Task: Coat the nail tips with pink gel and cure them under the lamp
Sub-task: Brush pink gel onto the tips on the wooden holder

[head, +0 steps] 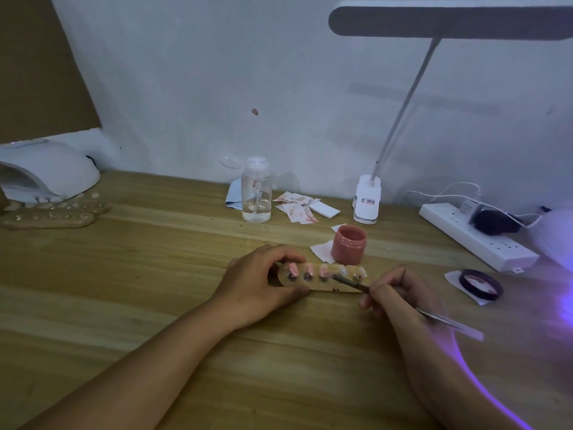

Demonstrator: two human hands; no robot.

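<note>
A small wooden holder lies on the table with several nail tips standing on it; the left ones are pink, the right ones look clear. My left hand grips the holder's left end between thumb and fingers. My right hand pinches a thin metal-handled brush, its tip touching the third nail tip. An open jar of pink gel stands just behind the holder. A white curing lamp sits at the far left; another lamp glows purple at the right edge.
A clear pump bottle, stained paper wipes and a clip desk lamp stand at the back. A white power strip and the jar's black lid lie to the right. Two more wooden holders lie by the left lamp.
</note>
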